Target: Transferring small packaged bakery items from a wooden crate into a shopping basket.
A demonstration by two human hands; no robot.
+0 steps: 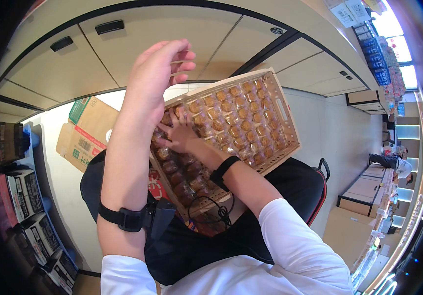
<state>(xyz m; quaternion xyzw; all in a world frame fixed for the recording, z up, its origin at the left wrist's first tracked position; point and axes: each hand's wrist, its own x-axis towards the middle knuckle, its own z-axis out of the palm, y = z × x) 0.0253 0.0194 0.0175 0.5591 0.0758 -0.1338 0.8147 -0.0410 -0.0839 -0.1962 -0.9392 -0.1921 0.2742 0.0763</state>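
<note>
- We see a shallow wooden tray (290,129) filled with rows of small wrapped golden-brown pastries (231,118), resting tilted on the person's lap, over a black bag (300,184)
- Our right hand (178,132) lies flat on the pastries near the tray's middle, fingers spread and pressed onto the wrappers; it touches them but we cannot tell whether it has actually pinched one
- Our left hand (157,81) is raised above the tray, open with fingers loosely curled, holding nothing and touching nothing
- From the right hand's contact, the unshaded rows run away up and to the right toward the tray's far corner; the shaded rows lie back toward the body, under the left forearm
- The tray's long axis runs diagonally, from close below the left wrist out to the upper right; the right hand is plainly the nearer one to the pastries, the left well clear above them
- Both wrists carry black bands (224,167), the left one with a small black device and a thin cable hanging by the tray's near edge
- Beyond the left hand, a flattened cardboard box (81,140) lies on the pale floor; further left stand dark printed cartons (22,194)
</note>
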